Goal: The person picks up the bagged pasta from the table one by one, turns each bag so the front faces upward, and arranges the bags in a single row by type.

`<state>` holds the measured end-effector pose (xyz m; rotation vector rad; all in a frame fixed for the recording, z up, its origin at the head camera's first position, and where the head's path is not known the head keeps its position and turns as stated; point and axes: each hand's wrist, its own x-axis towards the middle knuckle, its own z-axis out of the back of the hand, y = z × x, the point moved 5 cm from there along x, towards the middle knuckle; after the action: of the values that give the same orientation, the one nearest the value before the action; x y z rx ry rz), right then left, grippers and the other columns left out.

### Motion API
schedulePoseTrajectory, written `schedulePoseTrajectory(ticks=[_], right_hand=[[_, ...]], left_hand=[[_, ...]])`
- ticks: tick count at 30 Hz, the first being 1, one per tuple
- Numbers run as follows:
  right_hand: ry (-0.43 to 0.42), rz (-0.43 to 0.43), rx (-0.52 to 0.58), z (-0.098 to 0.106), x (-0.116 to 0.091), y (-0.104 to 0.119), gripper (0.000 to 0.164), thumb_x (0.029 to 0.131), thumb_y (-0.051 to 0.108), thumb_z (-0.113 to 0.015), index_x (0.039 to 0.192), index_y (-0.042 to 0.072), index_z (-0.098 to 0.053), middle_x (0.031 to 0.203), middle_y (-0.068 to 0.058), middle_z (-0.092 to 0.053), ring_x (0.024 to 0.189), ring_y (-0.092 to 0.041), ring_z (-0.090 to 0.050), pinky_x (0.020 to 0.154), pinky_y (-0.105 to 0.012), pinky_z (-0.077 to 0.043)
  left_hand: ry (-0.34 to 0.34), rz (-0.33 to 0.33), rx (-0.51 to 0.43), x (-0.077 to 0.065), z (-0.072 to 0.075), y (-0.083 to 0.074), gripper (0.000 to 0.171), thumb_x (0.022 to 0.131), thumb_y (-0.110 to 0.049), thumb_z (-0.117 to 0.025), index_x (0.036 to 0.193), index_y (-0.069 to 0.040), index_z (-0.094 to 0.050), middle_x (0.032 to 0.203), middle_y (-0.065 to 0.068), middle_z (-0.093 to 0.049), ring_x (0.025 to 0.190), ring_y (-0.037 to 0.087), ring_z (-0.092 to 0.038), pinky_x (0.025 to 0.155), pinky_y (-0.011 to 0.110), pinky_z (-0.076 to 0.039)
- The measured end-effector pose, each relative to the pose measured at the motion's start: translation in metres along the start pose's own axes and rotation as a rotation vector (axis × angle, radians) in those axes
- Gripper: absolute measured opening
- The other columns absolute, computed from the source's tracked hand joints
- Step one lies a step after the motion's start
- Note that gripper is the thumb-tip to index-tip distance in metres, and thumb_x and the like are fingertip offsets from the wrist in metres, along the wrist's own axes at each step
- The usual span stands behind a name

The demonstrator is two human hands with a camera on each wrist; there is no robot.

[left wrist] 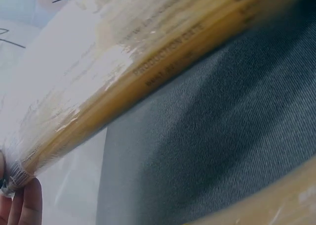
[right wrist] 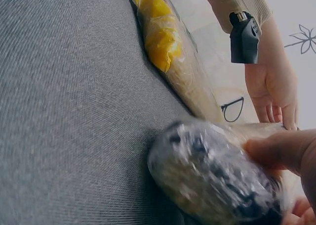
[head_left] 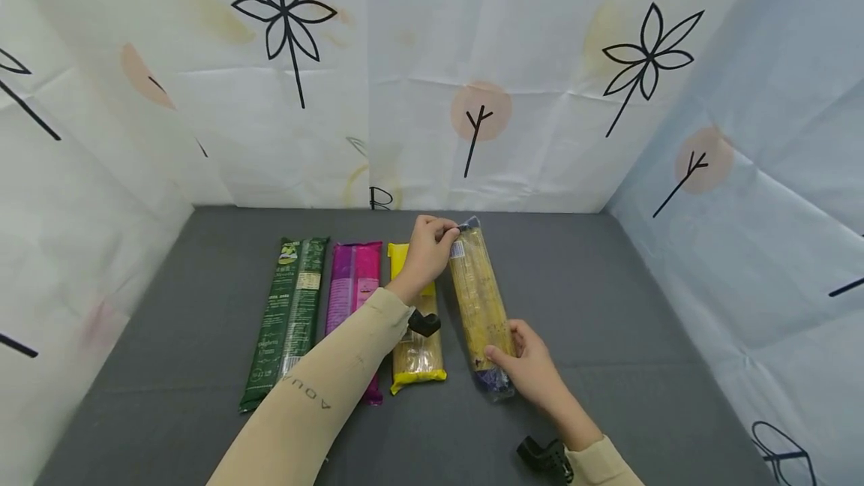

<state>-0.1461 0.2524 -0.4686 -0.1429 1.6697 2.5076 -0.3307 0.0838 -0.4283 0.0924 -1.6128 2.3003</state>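
Note:
A clear packet of spaghetti [head_left: 478,287] with bluish wrap at its ends lies slanted between both hands. At its far end, my left hand [head_left: 427,255] pinches the wrapper; the left wrist view shows those fingers [left wrist: 32,200] on the gathered film. My right hand [head_left: 533,367] grips the near end, the thumb [right wrist: 276,148] on top. To the left lies a yellow-ended spaghetti packet [head_left: 418,355], partly hidden by my left forearm. Beyond it come a purple-pink packet [head_left: 356,265] and a dark green packet [head_left: 283,328], laid roughly side by side.
All the packets are on a grey cloth-covered table [head_left: 607,306]. Pale fabric walls [head_left: 418,36] with printed leaves and trees stand behind it and on both sides. A black camera mount [head_left: 424,322] sits on the left wrist, another [head_left: 547,460] on the right.

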Motion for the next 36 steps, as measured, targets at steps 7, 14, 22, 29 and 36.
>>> schedulePoseTrajectory(ticks=[7, 14, 22, 29, 36], right_hand=[[-0.110, 0.031, -0.049, 0.009, 0.003, 0.000, 0.047, 0.087, 0.025, -0.074, 0.127, 0.013, -0.051, 0.130, -0.012, -0.054, 0.124, -0.030, -0.049, 0.095, -0.049, -0.045], [-0.165, 0.059, -0.094, 0.019, 0.005, 0.007, 0.042, 0.089, 0.021, -0.072, 0.125, 0.015, -0.053, 0.103, -0.010, -0.062, 0.084, -0.021, -0.063, 0.062, -0.033, -0.052], [-0.377, 0.306, -0.547, 0.028, 0.002, 0.035, 0.042, 0.084, 0.011, -0.075, 0.123, 0.011, -0.058, 0.103, -0.010, -0.065, 0.079, -0.025, -0.062, 0.060, -0.042, -0.051], [-0.472, 0.518, -0.808, 0.024, -0.001, 0.054, 0.040, 0.080, 0.005, -0.076, 0.118, 0.009, -0.062, 0.103, -0.010, -0.065, 0.083, -0.029, -0.062, 0.062, -0.048, -0.052], [-0.509, 0.658, -0.889, 0.012, -0.004, 0.061, 0.043, 0.074, -0.003, -0.077, 0.114, 0.007, -0.064, 0.102, -0.009, -0.065, 0.086, -0.031, -0.061, 0.065, -0.048, -0.053]], left_hand=[[-0.021, -0.009, -0.006, -0.004, 0.001, -0.005, 0.026, 0.102, -0.025, -0.051, 0.122, -0.012, -0.062, 0.118, 0.008, -0.039, 0.107, 0.021, -0.053, 0.082, 0.030, -0.051], [0.031, 0.054, 0.012, -0.016, -0.007, -0.013, 0.050, 0.101, -0.037, -0.051, 0.145, -0.018, -0.042, 0.117, 0.008, -0.037, 0.099, 0.017, -0.052, 0.076, 0.030, -0.049], [0.130, 0.144, -0.125, -0.025, -0.009, -0.025, 0.084, 0.092, -0.056, -0.055, 0.155, -0.017, -0.015, 0.106, 0.009, -0.055, 0.083, 0.022, -0.063, 0.073, 0.040, -0.053], [0.165, 0.229, -0.382, -0.030, -0.012, -0.028, 0.110, 0.085, -0.054, -0.067, 0.153, -0.017, 0.012, 0.115, 0.019, -0.053, 0.086, 0.034, -0.068, 0.071, 0.041, -0.057], [0.088, 0.335, -0.543, -0.029, -0.015, -0.023, 0.112, 0.084, -0.036, -0.076, 0.150, -0.018, 0.013, 0.122, 0.023, -0.043, 0.093, 0.029, -0.065, 0.070, 0.038, -0.057]])
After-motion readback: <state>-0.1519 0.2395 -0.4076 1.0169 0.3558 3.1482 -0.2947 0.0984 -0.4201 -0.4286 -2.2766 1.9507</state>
